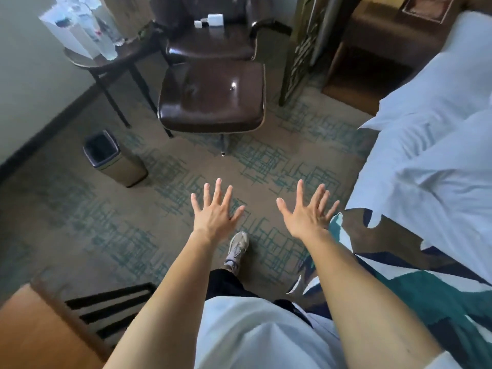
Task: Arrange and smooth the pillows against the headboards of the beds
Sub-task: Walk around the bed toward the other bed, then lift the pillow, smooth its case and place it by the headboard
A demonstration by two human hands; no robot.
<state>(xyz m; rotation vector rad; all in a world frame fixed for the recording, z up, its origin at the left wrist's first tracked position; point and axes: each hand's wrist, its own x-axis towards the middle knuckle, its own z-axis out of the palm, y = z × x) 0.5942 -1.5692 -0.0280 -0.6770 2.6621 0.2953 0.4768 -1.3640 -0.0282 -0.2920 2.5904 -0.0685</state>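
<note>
While both hands hang spread and empty, the bed (pixel 439 145) lies rightward.
Right hand (pixel 306 214) nearer; left hand (pixel 214 211) over carpet (pixel 93 222).

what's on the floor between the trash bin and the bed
Mostly bare patterned carpet in the head view; both open hands hover above it between trash bin and bed.

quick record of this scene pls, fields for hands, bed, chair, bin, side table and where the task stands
left hand: open, fingers spread, empty, held over the carpet
right hand: open, empty, next to the bed edge
bed: at right, white bedding rumpled
pillows: none clearly seen
chair: dark leather, footstool in front
bin: on the carpet at left
side table: round, by the chair
task: not yet begun
</note>
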